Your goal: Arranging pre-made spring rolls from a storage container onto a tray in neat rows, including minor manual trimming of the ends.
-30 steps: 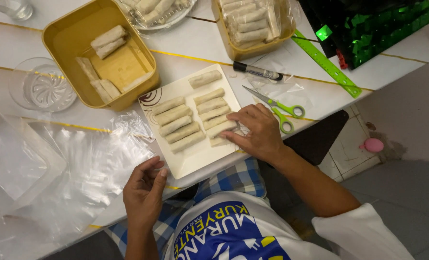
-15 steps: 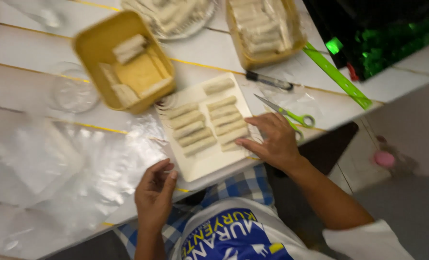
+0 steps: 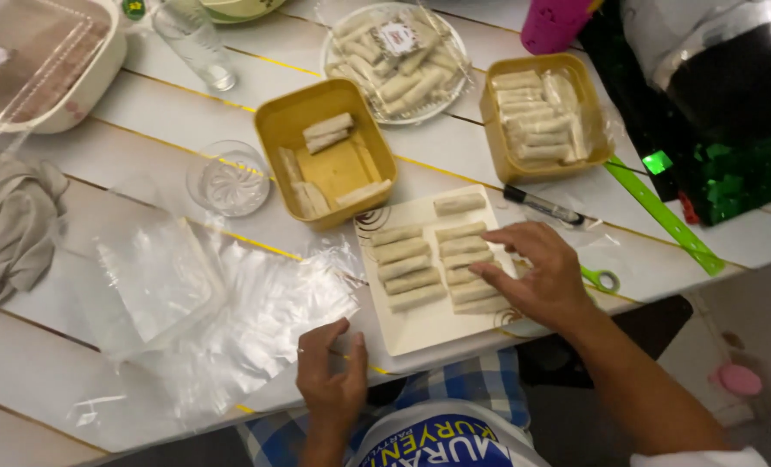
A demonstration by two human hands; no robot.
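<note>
Right hand: fingers spread, resting on spring rolls at the cream tray's right edge, steadying the row.
Left hand: loosely curled, pressing clear plastic bags flat at the table's near edge.

White plank desk with yellow seams under both hands; grey tiled floor to their right, dim light.
</note>
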